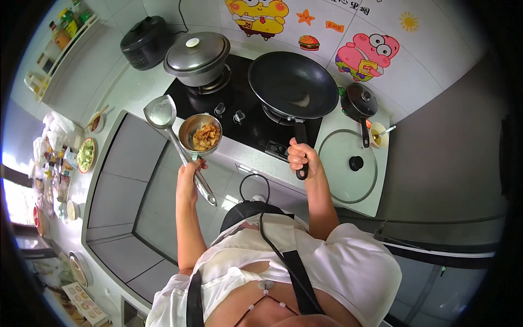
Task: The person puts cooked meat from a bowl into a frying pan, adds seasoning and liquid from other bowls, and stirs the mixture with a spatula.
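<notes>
My left hand (190, 170) is closed in front of the stove, holding a metal wok spatula (160, 113) and a small round metal bowl (186, 128) together. Browned pieces of food (206, 137) lie in the bowl; whether it is solid or a strainer I cannot tell. The spatula's blade points away to the left, and its long handle runs down past my wrist. My right hand (305, 159) is wrapped round the black handle of a wok (289, 76). The wok sits over the right burner, with a small pale patch at its bottom.
A lidded grey pot (198, 59) stands on the left burner of the black stove (234, 114), beside a dark cooker (144, 43). At right are a glass lid (343, 171), a small black saucepan (359, 102) and a cup (379, 134). A plate of green pieces (86, 155) rests on the left counter.
</notes>
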Action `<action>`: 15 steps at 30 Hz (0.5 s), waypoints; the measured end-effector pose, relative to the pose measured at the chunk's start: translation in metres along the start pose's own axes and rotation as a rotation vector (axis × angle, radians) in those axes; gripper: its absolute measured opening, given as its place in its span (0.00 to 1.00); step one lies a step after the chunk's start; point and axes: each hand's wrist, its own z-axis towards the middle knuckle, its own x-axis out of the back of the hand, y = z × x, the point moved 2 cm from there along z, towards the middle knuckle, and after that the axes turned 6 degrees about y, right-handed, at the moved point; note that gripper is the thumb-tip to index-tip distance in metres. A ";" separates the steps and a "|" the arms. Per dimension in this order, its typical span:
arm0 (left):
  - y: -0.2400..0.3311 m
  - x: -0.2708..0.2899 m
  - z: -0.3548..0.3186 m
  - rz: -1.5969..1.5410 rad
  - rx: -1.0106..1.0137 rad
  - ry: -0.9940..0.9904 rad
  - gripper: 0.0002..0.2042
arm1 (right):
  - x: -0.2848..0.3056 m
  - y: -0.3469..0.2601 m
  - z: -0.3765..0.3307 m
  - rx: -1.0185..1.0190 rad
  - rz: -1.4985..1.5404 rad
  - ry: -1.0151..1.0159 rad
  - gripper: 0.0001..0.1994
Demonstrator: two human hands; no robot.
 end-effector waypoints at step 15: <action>0.014 0.030 0.056 0.116 0.111 -0.247 0.15 | 0.022 0.041 0.036 0.231 -0.103 0.128 0.04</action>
